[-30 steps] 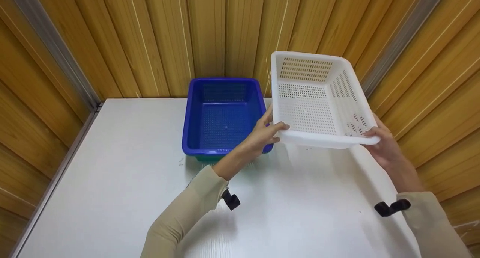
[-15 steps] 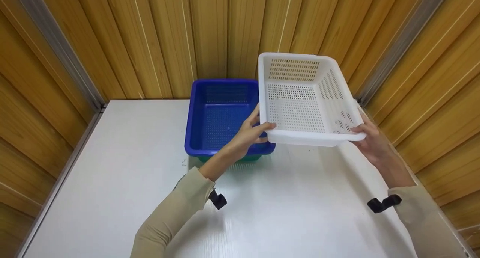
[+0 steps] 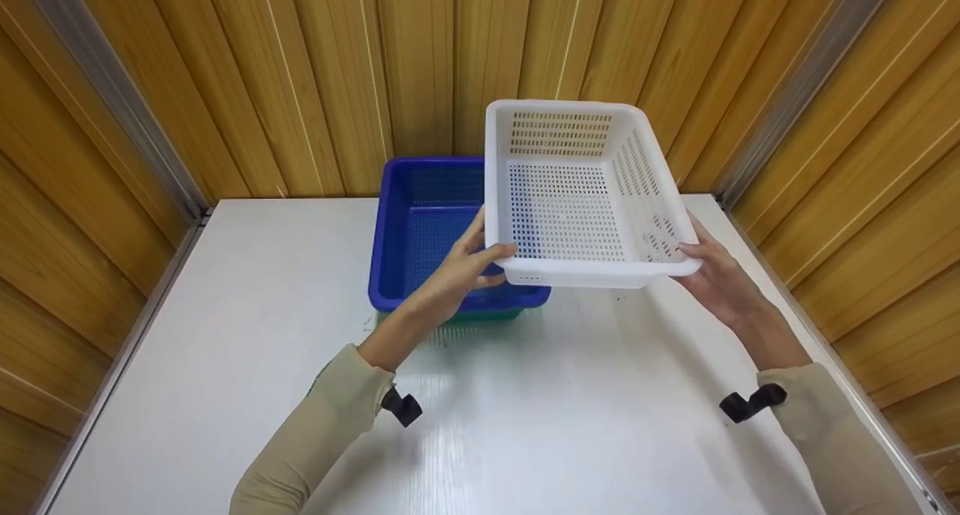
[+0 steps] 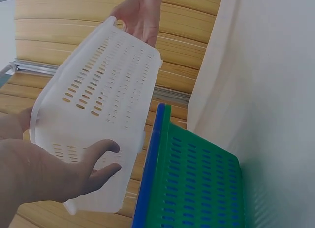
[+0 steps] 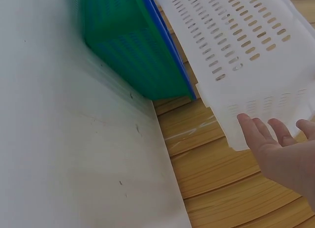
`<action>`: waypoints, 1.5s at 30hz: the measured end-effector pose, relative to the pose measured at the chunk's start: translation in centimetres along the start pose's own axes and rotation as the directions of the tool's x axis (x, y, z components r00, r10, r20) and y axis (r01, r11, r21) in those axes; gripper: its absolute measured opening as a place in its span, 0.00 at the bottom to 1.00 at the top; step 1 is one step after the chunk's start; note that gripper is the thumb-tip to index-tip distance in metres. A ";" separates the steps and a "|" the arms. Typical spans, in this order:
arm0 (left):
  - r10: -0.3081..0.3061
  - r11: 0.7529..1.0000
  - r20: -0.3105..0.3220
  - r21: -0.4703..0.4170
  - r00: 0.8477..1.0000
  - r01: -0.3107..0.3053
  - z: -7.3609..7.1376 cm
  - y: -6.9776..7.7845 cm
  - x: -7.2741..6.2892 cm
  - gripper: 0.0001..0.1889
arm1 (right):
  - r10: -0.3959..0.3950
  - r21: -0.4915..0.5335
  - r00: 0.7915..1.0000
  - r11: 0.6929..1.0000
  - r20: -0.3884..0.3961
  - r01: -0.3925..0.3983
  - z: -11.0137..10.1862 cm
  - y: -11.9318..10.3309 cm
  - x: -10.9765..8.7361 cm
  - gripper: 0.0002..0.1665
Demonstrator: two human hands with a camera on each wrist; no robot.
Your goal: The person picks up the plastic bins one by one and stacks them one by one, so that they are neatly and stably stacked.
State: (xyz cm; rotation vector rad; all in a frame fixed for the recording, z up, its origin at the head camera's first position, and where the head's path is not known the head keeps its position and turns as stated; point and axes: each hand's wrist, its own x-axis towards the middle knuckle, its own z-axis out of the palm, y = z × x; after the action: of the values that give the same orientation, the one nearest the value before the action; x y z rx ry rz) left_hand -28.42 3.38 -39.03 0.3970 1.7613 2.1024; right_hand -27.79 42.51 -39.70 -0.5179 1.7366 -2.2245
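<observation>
We hold a white, rectangular, slotted plastic basket [image 3: 577, 270] tilted above the white table [image 3: 262, 312]; our left hand [image 3: 459, 273] and right hand [image 3: 716, 281] grip its near corners, thumbs over the rim, fingers outside. Beside it, a blue rectangular plastic basket [image 3: 431, 234] nests in a slotted green basket [image 4: 197, 179].

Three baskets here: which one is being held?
The white basket: the left hand and right hand grip its rim. Neither hand holds the blue basket, nested in the green basket on the table.
</observation>
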 end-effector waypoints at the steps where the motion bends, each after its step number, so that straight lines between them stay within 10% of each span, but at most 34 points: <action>1: -0.010 1.000 0.001 -0.004 1.000 0.010 -0.1 0.1 -0.3 0.47 | 0.008 0.002 1.000 1.000 0.005 -0.008 0.1 0.0 0.0 0.38; 45: -0.073 0.997 -0.099 0.014 0.992 0.075 -9.5 2.1 -4.8 0.45 | 0.044 -0.040 0.999 0.998 0.011 -0.043 7.3 2.3 6.0 0.43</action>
State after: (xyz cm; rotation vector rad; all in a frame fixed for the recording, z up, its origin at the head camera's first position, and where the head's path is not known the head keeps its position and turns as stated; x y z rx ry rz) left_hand -28.53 -7.40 -38.61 0.2322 1.8218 2.0886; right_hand -29.95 33.05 -39.66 -0.4967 1.7723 -2.1565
